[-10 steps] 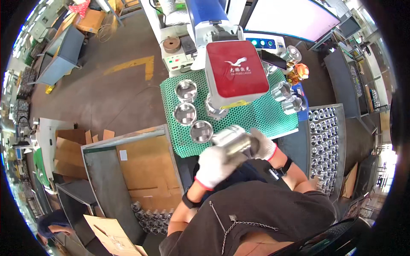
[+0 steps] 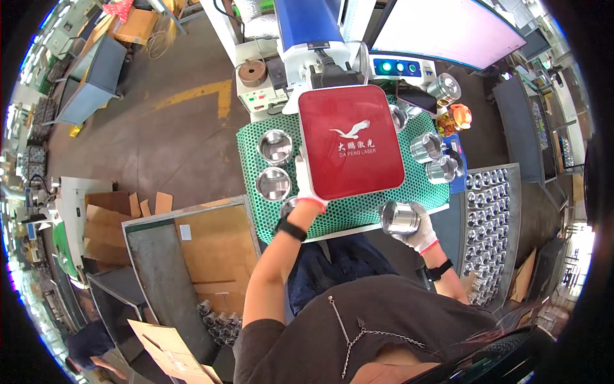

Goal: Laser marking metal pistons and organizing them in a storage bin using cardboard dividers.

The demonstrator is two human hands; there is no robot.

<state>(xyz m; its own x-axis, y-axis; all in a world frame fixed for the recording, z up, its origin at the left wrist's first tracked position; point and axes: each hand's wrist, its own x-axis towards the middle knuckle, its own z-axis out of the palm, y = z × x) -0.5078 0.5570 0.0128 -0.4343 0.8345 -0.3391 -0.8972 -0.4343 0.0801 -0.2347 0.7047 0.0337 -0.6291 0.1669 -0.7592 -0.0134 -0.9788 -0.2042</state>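
Observation:
My right hand [image 2: 421,232], in a white knit glove, grips a shiny metal cup-shaped part [image 2: 399,218] just over the mat's front right edge. The part lies tilted sideways, its round end toward the left. My left hand [image 2: 307,182], also gloved, reaches in beside and partly beneath the red machine head [image 2: 352,144]; its fingers are mostly hidden there, and so is whatever they touch. Left of it, similar metal cups [image 2: 275,146] stand on the green perforated mat [image 2: 256,221], the nearest partly covered by my left wrist.
More metal cups [image 2: 426,148] sit at the mat's right side, near an orange figurine [image 2: 459,117]. A tray [image 2: 517,192] with rows of metal parts stands at the right. Behind are a control box with lit buttons [image 2: 400,67] and a screen [image 2: 448,32]. A cardboard-lined bin [image 2: 217,256] is at the left.
My hands, together at the mat's front edge before, are now apart. The left has gone forward beside the red head; the right has moved right and down with a metal cup.

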